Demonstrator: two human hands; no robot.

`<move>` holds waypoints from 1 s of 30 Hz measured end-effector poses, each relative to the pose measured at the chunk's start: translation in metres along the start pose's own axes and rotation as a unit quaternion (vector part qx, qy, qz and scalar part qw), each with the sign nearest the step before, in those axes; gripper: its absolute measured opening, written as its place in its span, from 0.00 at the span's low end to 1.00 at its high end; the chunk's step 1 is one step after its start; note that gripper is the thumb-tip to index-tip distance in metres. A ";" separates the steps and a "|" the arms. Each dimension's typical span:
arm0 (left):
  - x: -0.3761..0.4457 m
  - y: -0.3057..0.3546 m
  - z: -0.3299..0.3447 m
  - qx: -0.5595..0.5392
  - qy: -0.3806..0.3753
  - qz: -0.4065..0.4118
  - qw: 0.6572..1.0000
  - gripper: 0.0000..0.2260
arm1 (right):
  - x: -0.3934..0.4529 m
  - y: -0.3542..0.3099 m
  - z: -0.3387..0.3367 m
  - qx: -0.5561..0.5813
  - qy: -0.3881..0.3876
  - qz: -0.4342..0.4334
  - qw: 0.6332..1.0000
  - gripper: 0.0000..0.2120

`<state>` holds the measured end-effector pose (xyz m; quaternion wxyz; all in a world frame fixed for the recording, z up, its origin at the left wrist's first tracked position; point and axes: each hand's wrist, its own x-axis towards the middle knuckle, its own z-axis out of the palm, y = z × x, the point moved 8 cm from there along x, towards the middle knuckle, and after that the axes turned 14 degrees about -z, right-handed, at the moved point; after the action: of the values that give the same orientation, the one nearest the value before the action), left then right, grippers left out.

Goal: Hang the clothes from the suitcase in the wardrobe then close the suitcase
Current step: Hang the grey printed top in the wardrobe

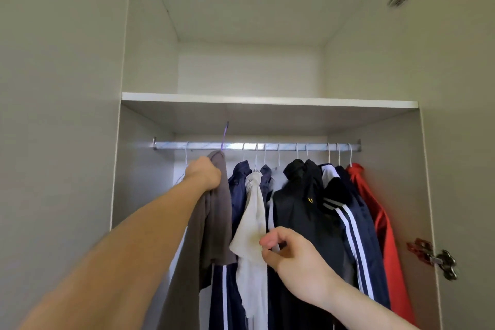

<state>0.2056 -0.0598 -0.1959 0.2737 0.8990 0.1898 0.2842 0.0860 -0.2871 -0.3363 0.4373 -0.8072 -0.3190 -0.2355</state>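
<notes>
Head view: our left hand (205, 173) grips brown top (218, 209), soft, limp, light, on purple hanger (224, 136) near rail (257, 146); hold at hanger neck. Right hand (289, 252) loosely curled, holding nothing.

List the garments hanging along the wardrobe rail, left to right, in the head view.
Brown-grey garment on purple hanger → navy shirt → cream cloth garment → black jacket → navy white-striped track jacket → red jacket.
</notes>
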 end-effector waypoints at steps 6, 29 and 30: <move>0.037 0.005 0.043 0.018 0.012 -0.020 1.000 0.12 | -0.002 0.027 0.006 -0.025 -0.012 -0.005 1.000 0.02; 0.029 -0.043 0.081 -0.045 -0.089 0.060 0.993 0.17 | 0.003 0.030 0.047 -0.082 -0.070 -0.034 0.994 0.05; 0.027 -0.047 0.072 -0.053 -0.056 0.059 0.995 0.18 | 0.003 0.030 0.047 -0.081 -0.068 -0.030 0.994 0.06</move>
<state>0.2621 -0.0375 -0.2623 0.3141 0.9073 0.1058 0.2587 0.1148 -0.2585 -0.3751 0.3405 -0.8443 -0.3515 -0.2183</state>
